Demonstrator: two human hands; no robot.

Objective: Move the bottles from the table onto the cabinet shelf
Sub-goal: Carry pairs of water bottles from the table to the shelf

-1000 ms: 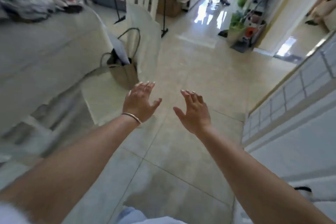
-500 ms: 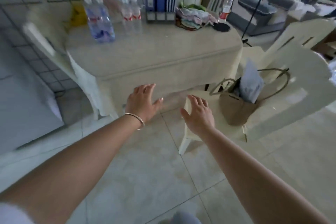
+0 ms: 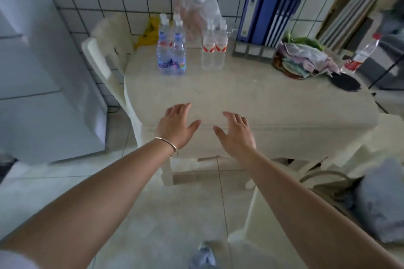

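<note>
A cream table (image 3: 240,98) stands against the tiled wall. At its back left are blue-labelled water bottles (image 3: 171,50), and just right of them two clear bottles with red-and-white labels (image 3: 213,49). Another red-labelled bottle (image 3: 360,53) stands at the far right corner. My left hand (image 3: 176,125) and my right hand (image 3: 237,132) hover side by side over the table's near edge, palms down, fingers spread, holding nothing. Both hands are well short of the bottles.
Blue binders (image 3: 267,17) and a pile of cloths (image 3: 303,57) sit at the table's back right, with a dark round object (image 3: 345,82) beside them. A cream chair (image 3: 105,54) stands left of the table, a white appliance (image 3: 39,85) further left. A bag (image 3: 371,199) rests at right.
The view has swung from the open floor round to the table. The table and bottles have come closer and more central, and both open hands now reach over its near edge.
</note>
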